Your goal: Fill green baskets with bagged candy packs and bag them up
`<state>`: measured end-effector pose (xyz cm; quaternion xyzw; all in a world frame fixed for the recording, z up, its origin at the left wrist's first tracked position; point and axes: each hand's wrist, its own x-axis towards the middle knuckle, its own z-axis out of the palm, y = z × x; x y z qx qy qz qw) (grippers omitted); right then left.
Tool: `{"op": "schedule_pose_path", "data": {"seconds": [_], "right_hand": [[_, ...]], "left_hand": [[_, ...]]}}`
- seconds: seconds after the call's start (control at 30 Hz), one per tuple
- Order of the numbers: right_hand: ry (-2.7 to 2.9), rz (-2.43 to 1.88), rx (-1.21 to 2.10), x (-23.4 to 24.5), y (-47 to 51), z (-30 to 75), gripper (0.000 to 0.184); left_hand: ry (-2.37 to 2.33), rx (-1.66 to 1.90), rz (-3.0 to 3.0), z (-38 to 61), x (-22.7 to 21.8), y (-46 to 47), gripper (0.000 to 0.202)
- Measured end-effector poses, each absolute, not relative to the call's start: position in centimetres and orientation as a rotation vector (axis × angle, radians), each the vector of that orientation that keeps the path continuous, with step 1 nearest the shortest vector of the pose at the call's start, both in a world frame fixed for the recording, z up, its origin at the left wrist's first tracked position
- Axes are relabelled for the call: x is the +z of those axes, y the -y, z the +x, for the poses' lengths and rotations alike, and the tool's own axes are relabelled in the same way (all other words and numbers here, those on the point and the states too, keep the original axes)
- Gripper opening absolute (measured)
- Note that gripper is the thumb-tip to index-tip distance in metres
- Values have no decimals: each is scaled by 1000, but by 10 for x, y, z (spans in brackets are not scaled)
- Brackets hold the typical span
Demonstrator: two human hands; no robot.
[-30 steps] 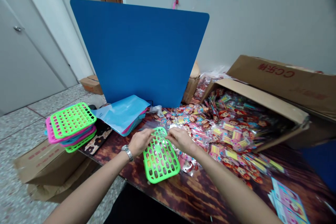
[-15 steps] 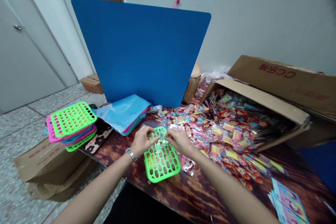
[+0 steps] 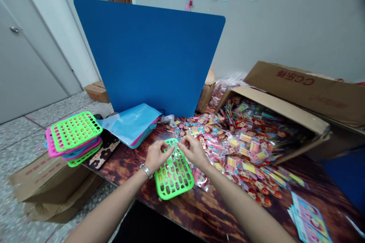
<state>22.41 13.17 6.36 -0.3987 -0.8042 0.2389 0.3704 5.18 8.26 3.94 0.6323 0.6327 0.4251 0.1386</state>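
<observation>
A green perforated plastic basket (image 3: 173, 176) lies on the dark wooden table (image 3: 205, 212) in front of me. My left hand (image 3: 156, 154) rests on its far left rim, fingers curled and pinching there. My right hand (image 3: 194, 151) sits at the far right rim, its fingers pinched together over the basket's top edge. What the fingertips hold is too small to make out. A heap of small cartoon-figure packets (image 3: 228, 140) spreads right beside my right hand.
A tipped cardboard box (image 3: 285, 110) spills packets at right. A blue board (image 3: 148, 53) stands behind. Blue and pink plastic sleeves (image 3: 134, 123) lie at left, beside stacked coloured baskets (image 3: 74, 136). Printed cards (image 3: 309, 220) sit at the near right. Cartons (image 3: 42, 182) rest on the floor.
Both hands have drawn closer together at the basket's far edge, fingertips now nearly meeting. The basket has barely shifted.
</observation>
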Motion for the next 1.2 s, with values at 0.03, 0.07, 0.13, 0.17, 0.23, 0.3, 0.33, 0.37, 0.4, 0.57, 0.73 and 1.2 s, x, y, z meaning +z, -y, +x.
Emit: {"op": "schedule_pose_path", "data": {"seconds": [0.03, 0.07, 0.13, 0.17, 0.23, 0.3, 0.33, 0.37, 0.4, 0.57, 0.73, 1.2], "right_hand": [[2067, -1016, 596, 64, -131, 223, 14], [2077, -1012, 578, 63, -130, 223, 13], [2124, -997, 541, 62, -128, 222, 10], [2161, -980, 518, 62, -128, 222, 8], [2248, -942, 466, 60, -126, 223, 7], [2323, -925, 411, 58, -126, 224, 18], [2347, -925, 387, 58, -127, 225, 25], [2359, -926, 369, 58, -128, 226, 30], [2356, -931, 355, 59, -129, 226, 33], [2190, -1002, 299, 70, -129, 223, 26], [2026, -993, 244, 75, -124, 214, 24], [2335, -901, 429, 73, -121, 221, 20]], "left_hand": [[-1828, 1233, 1833, 52, 40, -83, 23], [-1827, 1239, 1841, 51, 40, -83, 24], [-1829, 1253, 1859, 49, 43, -84, 27], [-1833, 1262, 1865, 48, 44, -85, 28], [-1842, 1283, 1876, 46, 47, -86, 29], [-1828, 1298, 1896, 45, 50, -87, 27], [-1812, 1299, 1913, 45, 50, -87, 25], [-1794, 1294, 1934, 46, 50, -87, 24], [-1781, 1288, 1954, 46, 50, -87, 24], [-1772, 1284, 1983, 45, 46, -85, 21], [-1733, 1410, 1906, 42, 39, -85, 24], [-1828, 1582, 1678, 35, 38, -87, 27]]}}
